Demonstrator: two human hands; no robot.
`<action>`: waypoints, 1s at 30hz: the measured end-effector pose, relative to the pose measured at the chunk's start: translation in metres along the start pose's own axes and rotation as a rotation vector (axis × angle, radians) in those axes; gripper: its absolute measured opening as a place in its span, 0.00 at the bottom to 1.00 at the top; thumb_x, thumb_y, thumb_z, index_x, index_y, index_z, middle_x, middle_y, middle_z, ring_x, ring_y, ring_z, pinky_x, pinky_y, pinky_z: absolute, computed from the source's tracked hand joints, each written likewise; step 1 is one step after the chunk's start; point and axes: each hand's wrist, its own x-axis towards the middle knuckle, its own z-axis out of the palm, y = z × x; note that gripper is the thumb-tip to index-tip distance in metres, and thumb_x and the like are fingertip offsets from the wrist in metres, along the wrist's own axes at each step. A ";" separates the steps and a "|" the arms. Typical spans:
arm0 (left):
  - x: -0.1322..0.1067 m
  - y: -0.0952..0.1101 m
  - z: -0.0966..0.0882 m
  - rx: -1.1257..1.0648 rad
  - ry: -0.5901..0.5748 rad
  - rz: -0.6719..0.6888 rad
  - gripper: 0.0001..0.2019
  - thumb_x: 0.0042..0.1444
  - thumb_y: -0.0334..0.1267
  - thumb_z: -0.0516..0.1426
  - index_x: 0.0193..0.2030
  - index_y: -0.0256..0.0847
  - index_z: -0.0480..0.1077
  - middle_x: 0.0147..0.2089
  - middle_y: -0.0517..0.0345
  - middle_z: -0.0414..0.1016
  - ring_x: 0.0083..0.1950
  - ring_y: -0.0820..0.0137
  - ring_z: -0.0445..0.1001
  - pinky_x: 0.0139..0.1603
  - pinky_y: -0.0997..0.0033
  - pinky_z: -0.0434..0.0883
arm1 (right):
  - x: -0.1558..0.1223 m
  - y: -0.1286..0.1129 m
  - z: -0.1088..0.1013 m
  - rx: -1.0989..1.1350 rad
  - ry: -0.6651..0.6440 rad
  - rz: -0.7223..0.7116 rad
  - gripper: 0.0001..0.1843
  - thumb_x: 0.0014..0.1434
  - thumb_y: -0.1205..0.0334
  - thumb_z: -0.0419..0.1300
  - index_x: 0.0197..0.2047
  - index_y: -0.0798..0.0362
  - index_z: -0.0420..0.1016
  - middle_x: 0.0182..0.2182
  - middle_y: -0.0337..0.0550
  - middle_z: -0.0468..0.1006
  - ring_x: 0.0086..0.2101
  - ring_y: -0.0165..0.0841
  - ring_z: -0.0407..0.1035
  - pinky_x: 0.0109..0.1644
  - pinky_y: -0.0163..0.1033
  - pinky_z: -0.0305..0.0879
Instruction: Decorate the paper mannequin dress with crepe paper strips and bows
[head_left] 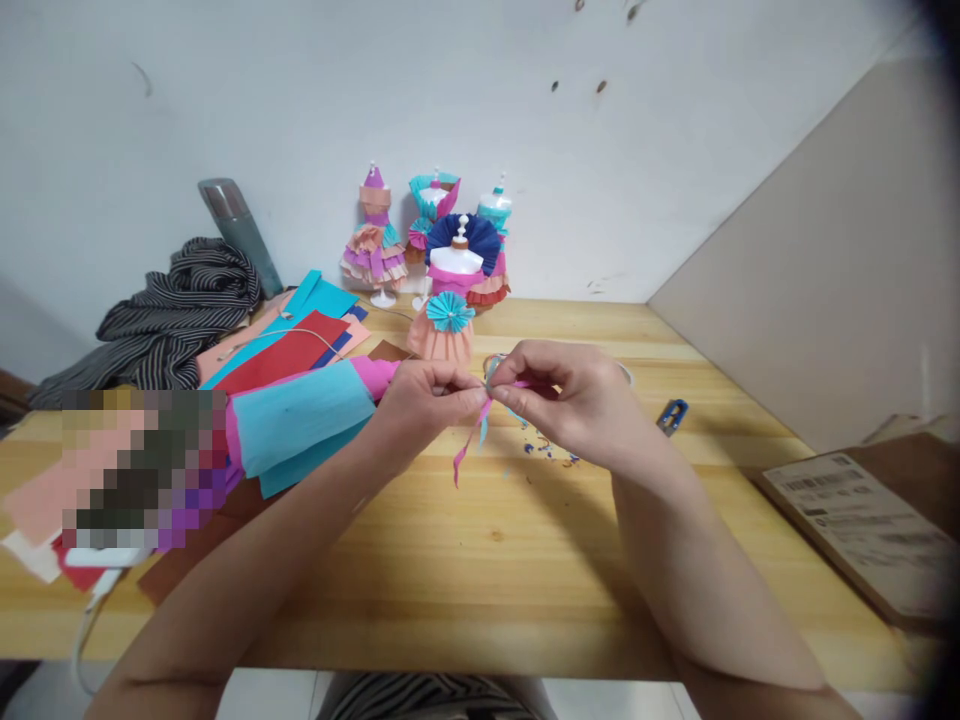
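Note:
Both my hands meet above the middle of the wooden table point(480, 560). My left hand point(431, 400) is closed in a pinch on a thin pink and blue paper strip point(471, 445) that dangles below the fingers. My right hand point(570, 395) is also pinched on the same strip's upper end, fingertips touching those of the left. Just behind the hands stands a small mannequin with a peach paper skirt and a teal rosette point(448, 325).
Several dressed paper-doll mannequins point(420, 245) stand at the back wall. Coloured crepe paper sheets point(300, 400) lie at left, with a striped cloth point(172, 310) and a grey flask point(240, 235). Small blue snips point(673, 415) and paper scraps point(547, 448) lie right; a cardboard box point(862, 520) sits far right.

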 end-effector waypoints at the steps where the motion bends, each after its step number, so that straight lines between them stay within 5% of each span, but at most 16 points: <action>1: 0.000 0.000 0.000 0.008 -0.004 -0.005 0.09 0.41 0.40 0.62 0.24 0.36 0.72 0.16 0.67 0.63 0.17 0.82 0.55 0.19 0.77 0.51 | 0.000 0.000 0.000 -0.010 -0.001 -0.003 0.06 0.53 0.66 0.59 0.25 0.54 0.71 0.20 0.37 0.70 0.21 0.26 0.59 0.25 0.34 0.54; 30: 0.000 0.000 -0.006 0.011 -0.104 -0.061 0.07 0.41 0.38 0.63 0.24 0.35 0.73 0.14 0.66 0.64 0.16 0.82 0.57 0.17 0.79 0.55 | -0.003 0.003 -0.001 0.037 -0.092 -0.015 0.03 0.53 0.69 0.59 0.28 0.56 0.72 0.23 0.38 0.72 0.23 0.26 0.61 0.27 0.33 0.57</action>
